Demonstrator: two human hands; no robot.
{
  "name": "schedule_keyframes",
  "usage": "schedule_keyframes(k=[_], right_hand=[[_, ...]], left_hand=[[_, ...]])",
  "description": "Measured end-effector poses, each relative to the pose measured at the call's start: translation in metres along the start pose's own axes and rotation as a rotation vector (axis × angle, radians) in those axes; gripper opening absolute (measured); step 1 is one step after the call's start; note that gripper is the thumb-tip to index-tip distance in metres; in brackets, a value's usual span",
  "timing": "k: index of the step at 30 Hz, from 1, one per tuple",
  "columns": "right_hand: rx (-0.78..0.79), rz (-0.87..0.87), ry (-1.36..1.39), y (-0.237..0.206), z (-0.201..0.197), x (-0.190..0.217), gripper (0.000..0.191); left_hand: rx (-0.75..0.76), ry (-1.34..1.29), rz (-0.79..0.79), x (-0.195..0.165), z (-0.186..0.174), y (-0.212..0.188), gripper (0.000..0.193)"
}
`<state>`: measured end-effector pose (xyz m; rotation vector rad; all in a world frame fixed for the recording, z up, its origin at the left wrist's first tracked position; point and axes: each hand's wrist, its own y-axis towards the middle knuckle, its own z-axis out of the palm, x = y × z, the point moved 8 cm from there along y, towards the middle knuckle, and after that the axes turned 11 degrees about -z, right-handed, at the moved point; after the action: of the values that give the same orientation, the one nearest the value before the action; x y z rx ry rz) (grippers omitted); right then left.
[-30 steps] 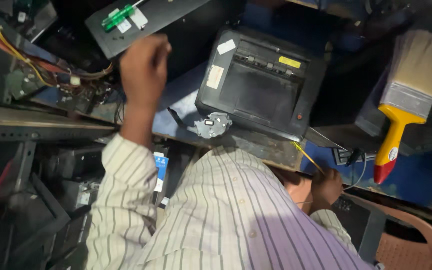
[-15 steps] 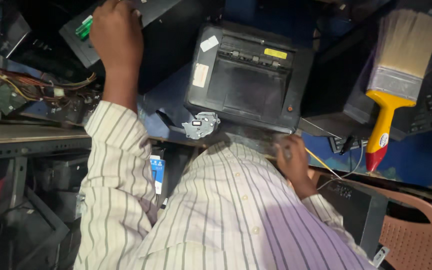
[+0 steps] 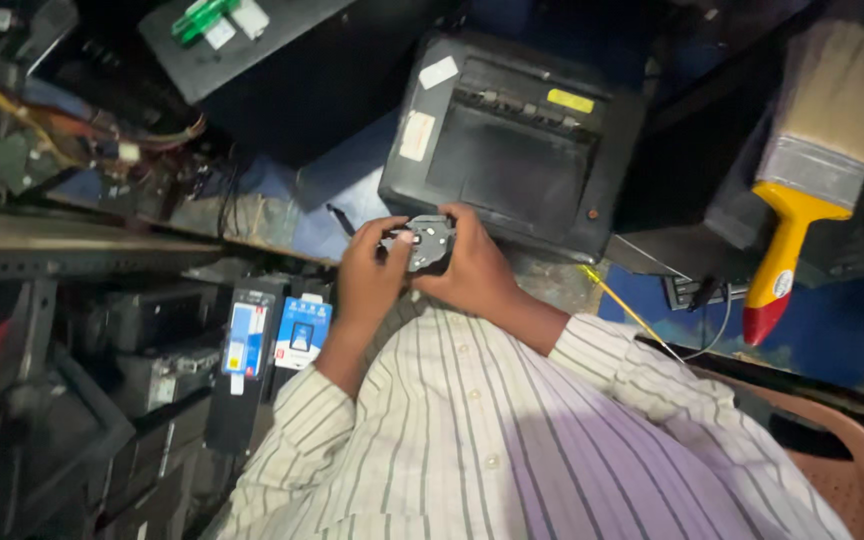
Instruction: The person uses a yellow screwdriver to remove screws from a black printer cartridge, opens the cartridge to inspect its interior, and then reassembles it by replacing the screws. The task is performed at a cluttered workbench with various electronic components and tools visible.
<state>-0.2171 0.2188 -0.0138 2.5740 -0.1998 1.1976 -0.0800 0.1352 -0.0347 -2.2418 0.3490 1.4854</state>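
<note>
Both hands — left hand (image 3: 370, 270), right hand (image 3: 472, 270) — have their fingers closed around a small grey metal motor part (image 3: 422, 243), held just before the black box-shaped printer (image 3: 512, 150). Over the tabletop edge (image 3: 252, 225), a loosened grip could likely drop it.

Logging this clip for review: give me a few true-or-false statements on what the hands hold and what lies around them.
1. Both hands grip one small grey part. True: left hand and right hand meet on it.
2. The right hand holds the paintbrush. False: the brush lies untouched at far right.
3. A black printer sits just beyond the hands. True.
4. The brush handle is blue. False: it is yellow with a red tip.
5. The left hand rests on the green-tagged board. False: it is on the grey part.
</note>
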Motion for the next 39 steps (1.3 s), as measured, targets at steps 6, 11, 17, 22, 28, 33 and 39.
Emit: schedule_keyframes(k=[6,11,17,22,28,33,39], right_hand=[[-0.066,-0.005,-0.016,-0.01,-0.001,-0.015,0.087],[-0.092,-0.122,0.061,-0.028,-0.011,-0.013,0.078],[-0.072,-0.373,0.269,-0.05,-0.019,-0.003,0.079],[0.013,-0.64,0.467,-0.059,-0.016,0.015,0.084],[0.278,-0.727,0.412,-0.049,-0.037,0.04,0.099],[0.382,-0.068,0.507,-0.042,-0.032,0.02,0.104],[0.44,-0.013,0.267,-0.043,-0.032,0.026,0.102]], left_hand=[[-0.045,-0.001,0.175,0.008,0.007,-0.019,0.035],[-0.129,-0.236,0.001,0.065,0.002,-0.061,0.039],[0.386,-0.957,-0.917,0.128,0.058,-0.125,0.072],[0.284,-1.559,-0.56,0.067,0.063,-0.1,0.065],[0.022,-1.59,-0.455,0.051,0.05,-0.095,0.045],[-0.102,-1.177,-0.309,0.036,0.041,-0.109,0.049],[-0.072,-0.609,-0.026,0.008,0.053,-0.11,0.048]])
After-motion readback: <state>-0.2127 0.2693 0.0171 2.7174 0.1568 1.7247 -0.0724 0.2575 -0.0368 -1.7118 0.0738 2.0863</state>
